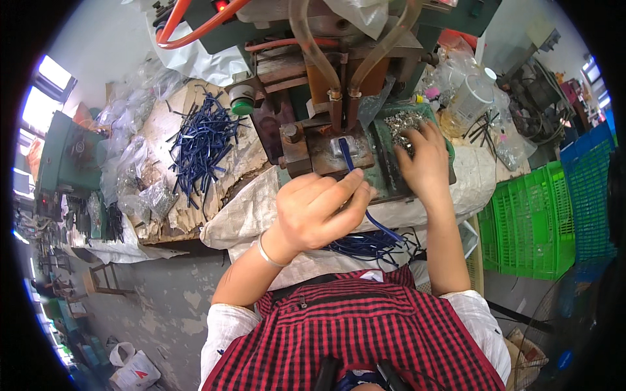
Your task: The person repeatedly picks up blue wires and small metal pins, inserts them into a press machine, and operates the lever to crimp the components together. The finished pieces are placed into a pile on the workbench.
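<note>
My left hand (321,207) is closed, pinching a dark blue strap (345,151) between thumb and fingers. The strap's far end lies on the small metal plate of a press (328,151), under its upright tool (343,107). Its other end trails below the hand toward my lap. To the right, my right hand (425,159) reaches over a green tray (380,158), fingers spread and slightly blurred among small shiny metal pieces (399,124). Whether a piece is between its fingertips cannot be made out. More blue straps (368,247) lie in a bundle on pale cloth before me.
A heap of blue straps (203,140) covers part of the worn bench at left, beside plastic bags (134,166). A green button (242,105) sits on the press. At right are a clear plastic container (471,98), green crates (529,221) and a fan guard (554,332).
</note>
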{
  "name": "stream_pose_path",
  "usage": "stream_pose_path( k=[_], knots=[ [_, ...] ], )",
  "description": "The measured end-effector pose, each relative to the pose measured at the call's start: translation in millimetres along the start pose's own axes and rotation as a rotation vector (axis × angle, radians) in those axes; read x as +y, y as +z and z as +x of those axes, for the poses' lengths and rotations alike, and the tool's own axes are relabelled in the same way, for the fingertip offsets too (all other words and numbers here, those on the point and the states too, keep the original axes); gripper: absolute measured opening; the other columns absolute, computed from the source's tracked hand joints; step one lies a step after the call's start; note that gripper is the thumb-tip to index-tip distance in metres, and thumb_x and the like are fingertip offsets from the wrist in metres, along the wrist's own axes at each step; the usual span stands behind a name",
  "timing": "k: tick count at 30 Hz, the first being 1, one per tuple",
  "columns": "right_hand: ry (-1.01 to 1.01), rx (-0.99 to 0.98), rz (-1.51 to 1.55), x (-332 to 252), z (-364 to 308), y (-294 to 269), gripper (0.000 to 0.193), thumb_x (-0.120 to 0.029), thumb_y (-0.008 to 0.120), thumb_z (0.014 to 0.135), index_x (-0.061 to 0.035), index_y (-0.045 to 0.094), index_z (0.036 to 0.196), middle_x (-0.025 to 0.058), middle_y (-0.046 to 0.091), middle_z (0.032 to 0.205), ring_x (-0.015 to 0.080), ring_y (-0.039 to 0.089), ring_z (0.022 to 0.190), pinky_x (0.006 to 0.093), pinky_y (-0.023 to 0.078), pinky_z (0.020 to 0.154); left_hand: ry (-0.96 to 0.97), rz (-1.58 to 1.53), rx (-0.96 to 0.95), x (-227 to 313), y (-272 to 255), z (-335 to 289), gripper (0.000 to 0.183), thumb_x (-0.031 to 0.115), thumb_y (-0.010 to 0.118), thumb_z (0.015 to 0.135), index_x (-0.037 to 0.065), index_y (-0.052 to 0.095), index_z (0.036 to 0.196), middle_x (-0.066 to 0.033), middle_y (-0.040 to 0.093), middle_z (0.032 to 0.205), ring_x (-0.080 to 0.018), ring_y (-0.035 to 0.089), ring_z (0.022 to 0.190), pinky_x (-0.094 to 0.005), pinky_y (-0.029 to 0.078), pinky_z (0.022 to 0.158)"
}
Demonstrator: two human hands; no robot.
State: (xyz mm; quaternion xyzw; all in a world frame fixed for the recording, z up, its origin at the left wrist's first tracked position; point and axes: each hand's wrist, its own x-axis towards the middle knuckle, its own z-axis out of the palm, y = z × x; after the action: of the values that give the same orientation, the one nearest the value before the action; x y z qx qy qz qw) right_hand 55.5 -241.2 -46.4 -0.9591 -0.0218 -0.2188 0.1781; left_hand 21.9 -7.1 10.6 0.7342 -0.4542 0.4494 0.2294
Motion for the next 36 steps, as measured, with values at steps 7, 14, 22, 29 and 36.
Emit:
stream_pose_path(
  k=[7,14,22,29,36],
  knots=[
    [-0.032,0.188,0.066,36,-11,23,0.015,-0.01,0.076,0.077,-0.0058,0.074,0.091,0.0231,0.064,0.121,0.0414,0.054,0.126,0.048,0.043,0.105,-0.002,-0.064,-0.006,-6,2,-9,0.024,0.011,0.084,0.071,0.01,0.07,0.09,-0.0078,0.074,0.093,-0.0111,0.056,0.052,-0.0255,0.038,0.042],
    [0.141,0.283,0.247,35,-11,21,0.012,-0.012,0.067,0.09,-0.0027,0.066,0.097,0.0162,0.07,0.096,0.0354,0.067,0.088,0.0404,0.052,0.081,-0.21,-0.106,0.031,5,-18,-41,0.017,0.001,0.073,0.075,0.007,0.071,0.091,-0.0091,0.074,0.102,-0.0168,0.062,0.061,-0.0289,0.048,0.054],
    [0.186,0.16,0.769,1,9,21,0.014,-0.006,0.067,0.094,0.0003,0.07,0.106,0.0058,0.072,0.097,0.0116,0.064,0.089,0.0253,0.05,0.082,-0.949,0.118,0.058,-74,4,-100,0.079,0.007,0.083,0.074,0.001,0.045,0.143,-0.02,0.05,0.141,-0.039,0.049,0.127,-0.0455,0.037,0.111],
    [0.249,0.246,0.848,33,-11,31,0.018,-0.002,0.065,0.095,0.0015,0.067,0.113,0.0059,0.07,0.107,0.012,0.064,0.096,0.0254,0.05,0.089,-1.132,-0.124,0.344,-128,-33,-85,0.067,0.007,0.078,0.078,0.006,0.051,0.139,-0.0201,0.054,0.135,-0.0349,0.055,0.12,-0.0397,0.05,0.095],
    [0.29,0.269,0.732,47,-52,-3,0.013,0.0,0.066,0.094,0.0021,0.07,0.106,0.0054,0.072,0.102,0.0125,0.064,0.096,0.026,0.05,0.088,-0.827,0.741,-0.655,-127,-109,-167,0.033,0.008,0.078,0.071,0.021,0.079,0.101,-0.0126,0.057,0.14,-0.037,0.054,0.115,-0.0455,0.044,0.1]
  ],
)
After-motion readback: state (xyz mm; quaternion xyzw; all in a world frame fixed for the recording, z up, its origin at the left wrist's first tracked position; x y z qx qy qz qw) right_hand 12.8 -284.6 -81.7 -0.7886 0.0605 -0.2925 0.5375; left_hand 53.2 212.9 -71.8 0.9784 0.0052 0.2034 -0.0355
